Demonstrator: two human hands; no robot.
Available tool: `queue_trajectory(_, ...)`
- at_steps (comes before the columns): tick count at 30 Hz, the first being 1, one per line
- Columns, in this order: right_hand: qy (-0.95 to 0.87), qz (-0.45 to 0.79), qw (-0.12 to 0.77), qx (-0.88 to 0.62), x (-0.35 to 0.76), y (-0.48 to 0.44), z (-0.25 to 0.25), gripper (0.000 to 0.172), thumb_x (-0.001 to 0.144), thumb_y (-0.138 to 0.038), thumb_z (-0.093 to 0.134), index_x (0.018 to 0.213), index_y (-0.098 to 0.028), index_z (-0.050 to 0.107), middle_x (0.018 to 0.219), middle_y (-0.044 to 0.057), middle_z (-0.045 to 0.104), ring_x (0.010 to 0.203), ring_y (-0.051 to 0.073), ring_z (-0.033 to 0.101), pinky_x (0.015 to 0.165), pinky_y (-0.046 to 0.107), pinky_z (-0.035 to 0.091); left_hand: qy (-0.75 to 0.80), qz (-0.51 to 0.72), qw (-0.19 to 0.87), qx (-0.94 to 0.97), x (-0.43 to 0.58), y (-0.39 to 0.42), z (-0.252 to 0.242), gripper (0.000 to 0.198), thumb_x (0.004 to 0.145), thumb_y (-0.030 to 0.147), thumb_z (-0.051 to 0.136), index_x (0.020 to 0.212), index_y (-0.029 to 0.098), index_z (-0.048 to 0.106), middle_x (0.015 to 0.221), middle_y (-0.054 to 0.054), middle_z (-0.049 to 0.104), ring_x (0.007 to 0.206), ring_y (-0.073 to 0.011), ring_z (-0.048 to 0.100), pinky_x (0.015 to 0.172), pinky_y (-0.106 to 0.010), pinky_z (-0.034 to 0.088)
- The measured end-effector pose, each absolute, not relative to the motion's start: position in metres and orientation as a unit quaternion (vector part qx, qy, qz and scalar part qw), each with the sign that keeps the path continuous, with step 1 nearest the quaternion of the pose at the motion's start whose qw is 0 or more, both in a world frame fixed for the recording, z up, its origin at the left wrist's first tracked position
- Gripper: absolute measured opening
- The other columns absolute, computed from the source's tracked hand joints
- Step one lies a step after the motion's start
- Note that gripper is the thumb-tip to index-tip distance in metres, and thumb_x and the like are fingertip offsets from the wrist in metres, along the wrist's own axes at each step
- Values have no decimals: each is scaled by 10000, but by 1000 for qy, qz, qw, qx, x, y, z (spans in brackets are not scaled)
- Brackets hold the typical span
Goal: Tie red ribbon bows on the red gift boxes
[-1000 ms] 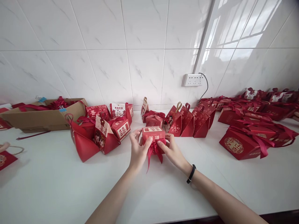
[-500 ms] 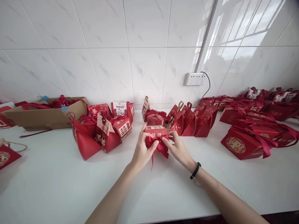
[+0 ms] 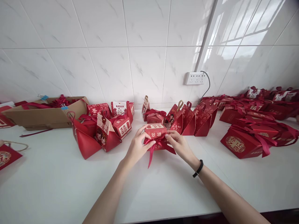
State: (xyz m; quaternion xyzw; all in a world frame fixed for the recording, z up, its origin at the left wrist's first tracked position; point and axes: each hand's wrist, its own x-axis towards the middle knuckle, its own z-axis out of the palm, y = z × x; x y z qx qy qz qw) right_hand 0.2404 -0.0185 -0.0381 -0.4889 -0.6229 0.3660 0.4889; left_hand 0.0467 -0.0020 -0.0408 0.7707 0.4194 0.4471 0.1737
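A small red gift box [image 3: 155, 132] with gold and white lettering stands on the white table, between my two hands. Across its near side runs a dark red ribbon [image 3: 161, 143] tied in a bow, its tails hanging over the front. My left hand [image 3: 139, 144] pinches the bow's left loop between thumb and fingers. On the other side my right hand [image 3: 178, 141], below a black wristband, pinches the ribbon's right loop. Right behind stands another red box with a ribbon bow [image 3: 156, 117].
Several triangular red boxes [image 3: 188, 119] stand behind at the right, and a cluster of red boxes [image 3: 108, 135] at the left. A cardboard box [image 3: 49, 116] holds ribbons. Many ribboned boxes [image 3: 241, 143] fill the far right. At the left edge a person's hand touches a red bag [image 3: 10, 155].
My hands have moved apart, drawing the bow's loops outward to both sides. The bow looks wider and a ribbon tail hangs more visibly in front.
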Motion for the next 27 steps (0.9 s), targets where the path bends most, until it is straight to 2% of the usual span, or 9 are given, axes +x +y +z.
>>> queue_trajectory(5,-558,501,489,-445,241,-18,-34,386,769,-546,570,700,-168,616,1017,76,600,932,220,594,860,363,465,399,463,105,785,49,-2,-46,167,758,225,635,697,208,480,1281,-73,496,1216,-227,473,982,-386,425)
queue_trajectory(8,-526,518,500,-453,240,-17,-33,408,713,-552,635,630,-159,561,860,53,606,815,189,606,825,358,486,397,458,98,789,49,-2,-48,158,759,231,633,708,205,486,1284,-85,489,1220,-238,468,974,-395,430)
queue_trajectory(10,-509,517,514,-458,240,-18,-33,423,673,-541,677,585,-158,521,829,41,595,772,171,598,802,349,499,402,459,111,785,48,-2,-46,149,756,235,638,712,205,498,1293,-82,488,1211,-237,476,964,-385,435)
queue_trajectory(13,-509,523,519,-445,241,-18,-33,434,670,-534,685,553,-154,512,955,57,609,788,167,600,793,338,508,411,471,145,767,43,-1,-40,154,748,268,652,693,205,522,1268,-67,530,1160,-229,519,948,-363,439)
queue_trajectory(17,-535,540,505,-408,243,-15,-37,380,701,-521,673,622,-155,612,1205,100,557,973,227,593,853,360,483,438,529,219,694,38,1,-32,203,716,353,669,653,193,560,1144,-73,616,1028,-233,588,820,-333,485)
queue_trajectory(20,-540,522,507,-423,243,-12,-42,374,704,-533,662,721,-159,663,1238,119,548,1062,264,554,878,381,450,457,559,317,614,40,3,-30,202,706,376,649,676,185,592,1145,-84,610,1050,-245,575,769,-311,491)
queue_trajectory(22,-544,498,508,-446,242,-11,-41,390,701,-548,651,717,-159,653,1131,111,607,1011,258,564,860,378,433,450,569,375,577,43,4,-30,218,708,384,635,646,181,583,1160,-81,604,1094,-251,553,829,-316,470)
queue_trajectory(24,-552,475,506,-462,241,-13,-39,404,709,-559,633,649,-161,604,914,75,649,899,233,576,818,361,419,433,576,419,553,45,4,-31,255,714,394,622,593,179,560,1186,-77,594,1120,-255,538,904,-331,430)
queue_trajectory(27,-558,455,506,-476,241,-16,-34,433,709,-569,621,576,-170,519,697,25,596,762,194,549,747,329,401,410,584,459,529,46,4,-31,301,715,406,610,536,179,525,1221,-79,576,1129,-269,530,944,-352,395)
